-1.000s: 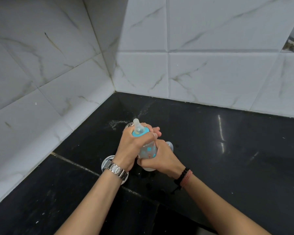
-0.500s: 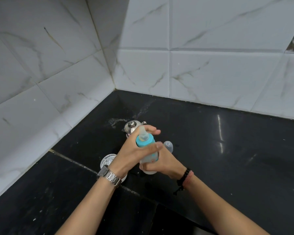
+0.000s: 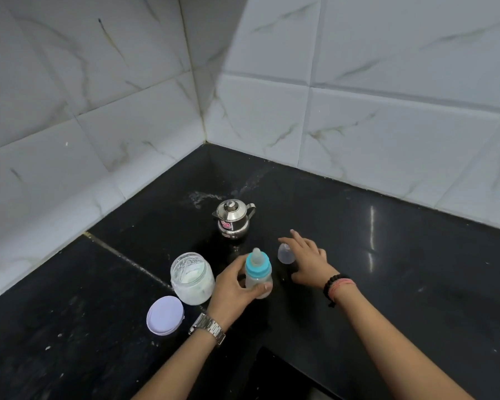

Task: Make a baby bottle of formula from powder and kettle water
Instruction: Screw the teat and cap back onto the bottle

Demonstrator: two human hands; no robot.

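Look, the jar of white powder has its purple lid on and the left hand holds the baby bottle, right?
Not quite. In the head view the jar is open; its purple lid lies on the counter beside it. The left hand does hold the baby bottle.

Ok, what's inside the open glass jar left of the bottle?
White powder shows inside the jar, coating its walls and lying low at the bottom. Its lid lies off on the counter. How deep the powder goes cannot be told.

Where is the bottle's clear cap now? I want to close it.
In the head view, the clear cap stands on the black counter, right of the bottle, beside the right hand.
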